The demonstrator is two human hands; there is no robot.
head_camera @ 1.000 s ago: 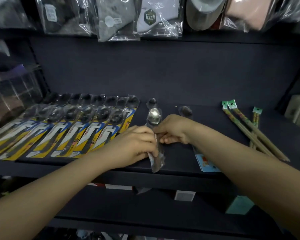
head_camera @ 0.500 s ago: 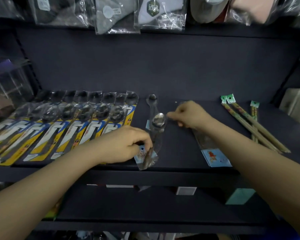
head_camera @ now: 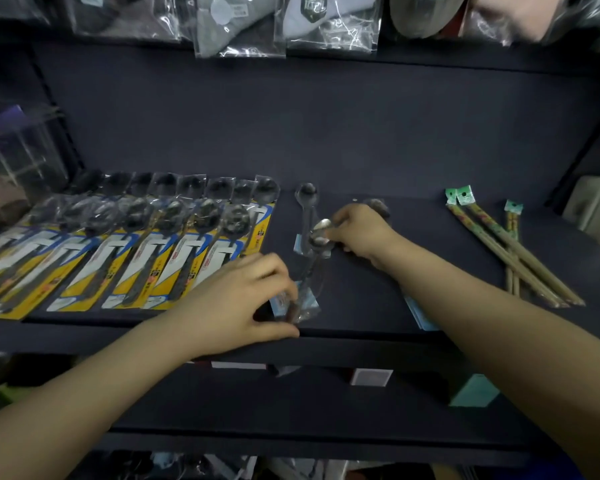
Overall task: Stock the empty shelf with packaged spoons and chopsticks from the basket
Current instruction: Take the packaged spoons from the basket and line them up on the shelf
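Note:
A clear-wrapped steel spoon lies lengthwise on the dark shelf, in the gap right of the yellow row. My left hand pinches its lower end with the blue card at the shelf's front edge. My right hand holds the bowl end with its fingertips. A second clear-wrapped spoon lies just behind it. A third spoon pack lies mostly under my right arm. Wrapped chopstick pairs with green tags lie at the right. The basket is out of view.
A row of several spoons on yellow cards fills the shelf's left half. Bagged goods hang above the shelf. A clear box stands at far left. A lower shelf holds small boxes.
My hands, close together on the spoon pack a second ago, have spread apart. The right went to the bowl end, the left to the lower end, and the pack now lies flat.

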